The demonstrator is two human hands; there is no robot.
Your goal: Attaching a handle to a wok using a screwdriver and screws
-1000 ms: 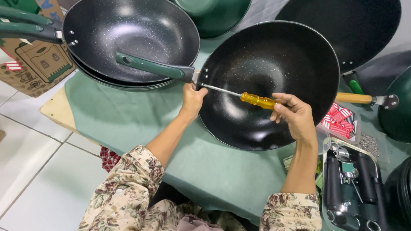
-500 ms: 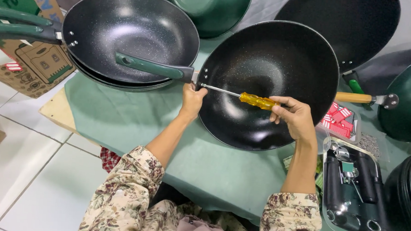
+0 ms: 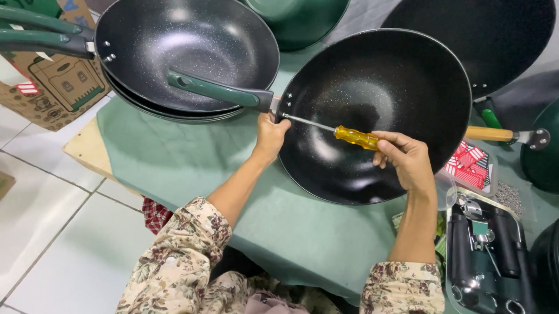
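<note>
I see the right hand (image 3: 405, 158) clenched around the yellow handle of a screwdriver (image 3: 356, 137), whose tip meets the inner rim of the black wok (image 3: 385, 86) where its green handle (image 3: 219, 91) joins. The left hand (image 3: 270, 136) grips that joint from below (fingers mostly hidden). The wok sits on the green table (image 3: 183, 165), beside a stack of woks (image 3: 184, 37).

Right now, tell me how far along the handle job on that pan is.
Done: the green handle sits against the pan. In hand: left hand steadies the joint, right hand drives the screwdriver at the rim screws. Left: whether they're tight can't be told.
</note>
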